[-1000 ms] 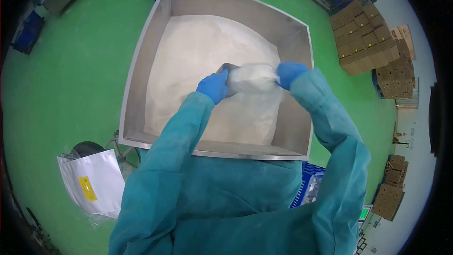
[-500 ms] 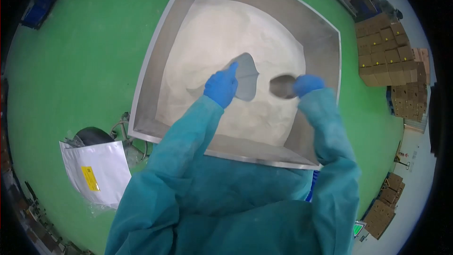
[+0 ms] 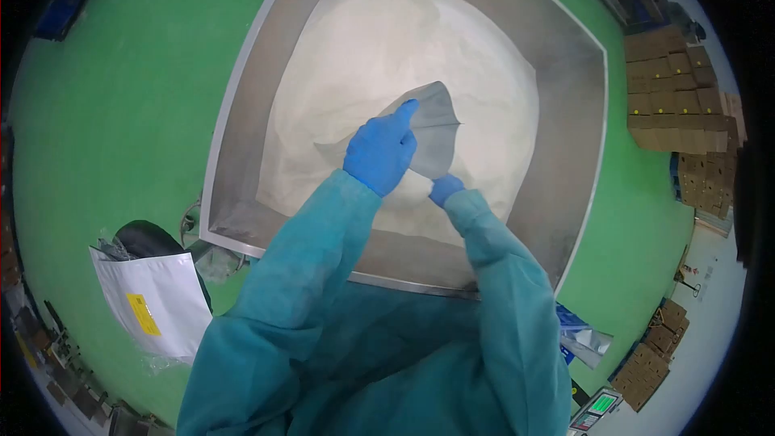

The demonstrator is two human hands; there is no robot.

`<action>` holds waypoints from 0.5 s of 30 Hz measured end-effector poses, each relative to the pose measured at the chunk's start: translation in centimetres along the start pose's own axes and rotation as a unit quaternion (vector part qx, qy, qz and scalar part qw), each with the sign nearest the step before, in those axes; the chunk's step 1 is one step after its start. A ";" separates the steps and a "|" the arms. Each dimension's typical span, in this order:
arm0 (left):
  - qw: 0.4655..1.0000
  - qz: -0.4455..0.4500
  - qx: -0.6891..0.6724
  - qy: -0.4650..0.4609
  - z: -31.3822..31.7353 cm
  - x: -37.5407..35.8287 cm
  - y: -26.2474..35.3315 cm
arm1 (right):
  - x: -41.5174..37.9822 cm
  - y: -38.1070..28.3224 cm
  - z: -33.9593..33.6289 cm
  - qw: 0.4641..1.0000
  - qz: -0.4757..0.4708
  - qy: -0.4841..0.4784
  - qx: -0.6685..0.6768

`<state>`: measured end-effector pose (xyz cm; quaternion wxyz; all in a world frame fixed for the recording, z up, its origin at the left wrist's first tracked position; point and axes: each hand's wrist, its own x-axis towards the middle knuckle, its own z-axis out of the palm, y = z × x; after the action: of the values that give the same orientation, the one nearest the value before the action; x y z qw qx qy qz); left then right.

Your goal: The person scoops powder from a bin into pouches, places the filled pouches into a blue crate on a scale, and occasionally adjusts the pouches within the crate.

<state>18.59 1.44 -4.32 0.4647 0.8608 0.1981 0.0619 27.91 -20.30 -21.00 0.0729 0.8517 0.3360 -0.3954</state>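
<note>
A large metal bin (image 3: 569,73) holds a bed of pale powder (image 3: 387,32). Over the powder, my left hand (image 3: 379,149), in a blue glove, is closed on a grey bag (image 3: 438,125), whose wide mouth spreads open to the right. My right hand (image 3: 446,189), also gloved in blue, is at the lower edge of the bag's mouth with its fingers closed. The scoop is hidden from view, so what this hand grips cannot be made out.
At the lower left, a white bag with a yellow label (image 3: 144,315) stands beside a round black object (image 3: 149,238). Stacked cartons (image 3: 674,97) are at the right. A scale with a green display (image 3: 601,405) is at the lower right.
My right hand has moved left and down, from the bin's right side to the bag's mouth. The scoop seen in it before no longer shows. The view has shifted slightly.
</note>
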 end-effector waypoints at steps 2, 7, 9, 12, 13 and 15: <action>1.000 0.000 -0.016 0.003 0.1 0.9 -0.5 | -3.3 2.9 -4.0 0.999 0.010 0.009 -0.030; 0.996 -0.049 -0.054 -0.045 -0.2 1.9 -1.0 | -14.9 4.0 -20.4 0.987 0.049 0.083 -0.126; 0.998 -0.009 -0.064 -0.020 0.2 2.0 -1.2 | -17.7 1.8 -26.1 0.981 0.079 0.076 -0.159; 0.998 0.022 -0.056 -0.003 1.0 2.0 -1.8 | -17.7 -0.3 -29.3 0.961 0.015 0.191 -0.198; 0.999 0.027 -0.047 -0.002 1.2 2.0 -2.0 | -17.4 -1.7 -29.4 0.951 -0.034 0.221 -0.213; 1.000 0.016 -0.010 0.013 1.4 2.2 -2.4 | -18.2 -7.5 -29.8 0.928 -0.137 0.257 -0.231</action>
<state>20.31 2.44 -7.26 0.4693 0.8584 0.1901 0.0824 33.44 -12.34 13.35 0.1244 0.8295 0.5384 -0.0808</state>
